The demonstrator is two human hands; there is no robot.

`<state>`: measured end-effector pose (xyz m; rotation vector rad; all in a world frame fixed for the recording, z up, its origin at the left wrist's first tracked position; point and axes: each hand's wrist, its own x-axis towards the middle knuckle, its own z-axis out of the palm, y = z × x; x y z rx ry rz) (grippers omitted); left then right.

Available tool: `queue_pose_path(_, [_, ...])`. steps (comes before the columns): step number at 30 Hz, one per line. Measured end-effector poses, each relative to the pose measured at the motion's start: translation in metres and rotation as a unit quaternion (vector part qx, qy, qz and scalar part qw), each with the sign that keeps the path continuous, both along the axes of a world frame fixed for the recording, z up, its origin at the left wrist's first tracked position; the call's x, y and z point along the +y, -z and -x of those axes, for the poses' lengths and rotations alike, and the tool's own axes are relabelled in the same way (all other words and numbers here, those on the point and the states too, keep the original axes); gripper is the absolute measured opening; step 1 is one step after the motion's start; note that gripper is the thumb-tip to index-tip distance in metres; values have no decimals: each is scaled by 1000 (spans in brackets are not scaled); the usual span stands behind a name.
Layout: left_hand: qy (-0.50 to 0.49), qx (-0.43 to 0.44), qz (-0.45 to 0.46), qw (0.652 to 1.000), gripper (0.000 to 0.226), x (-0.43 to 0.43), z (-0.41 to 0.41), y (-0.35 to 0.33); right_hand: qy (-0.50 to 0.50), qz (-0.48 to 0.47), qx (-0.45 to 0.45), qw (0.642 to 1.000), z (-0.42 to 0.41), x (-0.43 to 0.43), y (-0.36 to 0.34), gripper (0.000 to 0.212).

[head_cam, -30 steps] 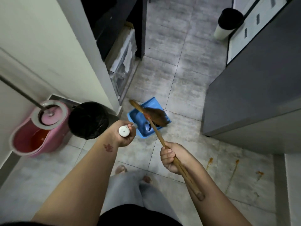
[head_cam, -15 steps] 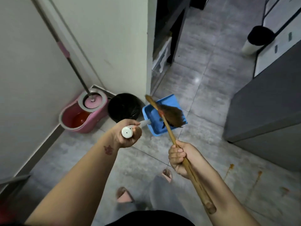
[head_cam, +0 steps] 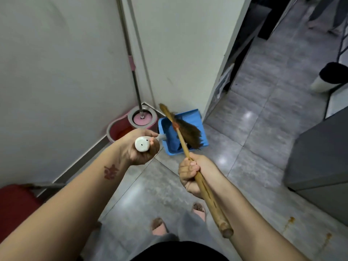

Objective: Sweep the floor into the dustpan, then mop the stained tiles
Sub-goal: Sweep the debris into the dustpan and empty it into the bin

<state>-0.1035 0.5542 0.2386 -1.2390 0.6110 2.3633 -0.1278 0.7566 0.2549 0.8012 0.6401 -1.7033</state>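
My left hand [head_cam: 140, 147] is closed around the white handle of the blue dustpan [head_cam: 188, 119], which hangs in front of me above the floor near the wall corner. My right hand [head_cam: 192, 172] grips the wooden stick of the broom [head_cam: 188, 132]; its brown bristles lie over the dustpan's tray. A pink mop bucket [head_cam: 120, 129] stands in the corner with the mop [head_cam: 131, 66] upright in its spinner, pole against the wall. Orange stains [head_cam: 291, 221] mark the tiles at the lower right.
White walls close off the left and the middle back. A grey cabinet [head_cam: 320, 159] stands on the right. A white bin with a black bag [head_cam: 327, 78] sits farther down the corridor. A red object [head_cam: 15, 206] is at the lower left. My slippered feet [head_cam: 160, 225] are below.
The view has swung left toward the corner. The dustpan and broom travelled with my hands toward the mop bucket. The black bin beside the bucket is no longer visible.
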Motion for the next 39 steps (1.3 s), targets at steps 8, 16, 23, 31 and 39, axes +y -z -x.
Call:
queue_pose_path(8, [-73,5,111,991,21,-20,13,-11,-45,69,9,997,28,-28,14,43])
queue_pose_path(16, [-50,-29,238,969,12,25,46,32,-1,129,0,992,60,4,75,37])
queue_pose_path(23, [21,-68,317,946,5,83,48,101,79,121,-28,989,64,50,141,36])
queue_pose_path(31, [39,-68,374,924,21,119,35,135,131,114,-45,984,50,69,169,36])
queue_pose_path(39, [97,-87,438,890,29,123,8,159,131,107,-28,985,47,69,170,32])
